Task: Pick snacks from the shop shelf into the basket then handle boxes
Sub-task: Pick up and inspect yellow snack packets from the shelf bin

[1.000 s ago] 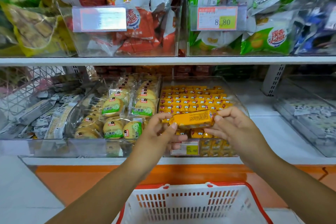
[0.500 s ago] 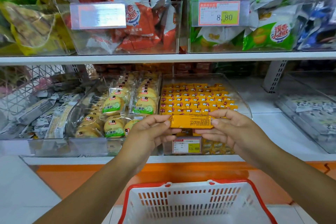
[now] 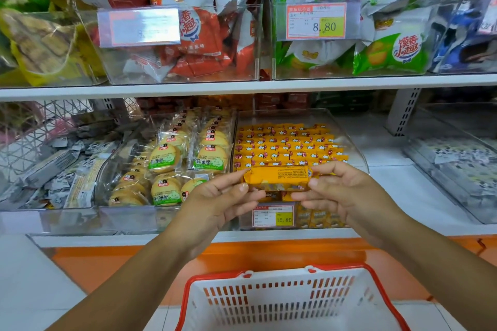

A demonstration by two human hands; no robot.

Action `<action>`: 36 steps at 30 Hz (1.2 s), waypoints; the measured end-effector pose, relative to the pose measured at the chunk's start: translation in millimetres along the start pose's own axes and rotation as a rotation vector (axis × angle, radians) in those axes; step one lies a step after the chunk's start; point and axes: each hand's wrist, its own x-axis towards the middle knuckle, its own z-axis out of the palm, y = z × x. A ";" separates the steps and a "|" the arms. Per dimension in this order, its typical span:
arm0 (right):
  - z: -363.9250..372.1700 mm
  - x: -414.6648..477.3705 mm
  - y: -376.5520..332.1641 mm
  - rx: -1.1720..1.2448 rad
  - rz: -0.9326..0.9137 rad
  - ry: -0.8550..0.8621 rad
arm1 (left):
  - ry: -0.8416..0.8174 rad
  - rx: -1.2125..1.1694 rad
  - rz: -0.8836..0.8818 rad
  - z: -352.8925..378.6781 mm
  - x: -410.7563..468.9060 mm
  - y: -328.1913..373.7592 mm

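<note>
shop shelf (image 3: 242, 86): two white boards in my view, one over the other, with an orange band under the lower one.
upper bins: four clear bins by my count, holding a yellow bag (image 3: 40, 48), red packets (image 3: 199, 35), green packets (image 3: 390, 51) and blue packets (image 3: 468, 43); the frame cuts off the outer two.
lower bins: four again, with grey wrappers (image 3: 53, 174), round cakes (image 3: 188, 158), yellow bars (image 3: 285, 145) and pale wrappers (image 3: 457, 166); the yellow bars are packed too tightly for me to count.
price tags: three. the 8.80 tag (image 3: 316, 21) is on the green packets' bin and the 15.80 tag (image 3: 273, 216) is on the front of the yellow bars' bin. i cannot read the washed-out tag (image 3: 138, 27) on the red packets' bin.
snack bar (image 3: 278, 177): one, yellow, held level in the air in front of the yellow bars' bin; its small print is beyond what i can read.
left hand (image 3: 215, 204): pinching the snack bar's left end between thumb and fingers.
right hand (image 3: 347, 193): pinching the snack bar's right end the same way.
basket (image 3: 271, 273): one, white with a red rim, low in my view between the forearms; the frame cuts off its near side and bottom.
hidden: packs behind the lower bins sit in shadow and i cannot tell what they are; my view of the front yellow bars is partly blocked by the hands.
</note>
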 end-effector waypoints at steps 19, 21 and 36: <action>4.3 11.5 7.9 -0.151 -0.076 0.155 | 0.227 0.187 0.141 6.5 12.0 -4.7; 3.6 11.6 6.8 -0.147 -0.051 0.114 | 0.192 0.176 0.114 5.2 13.5 -4.0; -1.8 14.2 4.8 0.102 0.000 0.038 | 0.133 0.090 0.063 -0.3 12.5 -4.1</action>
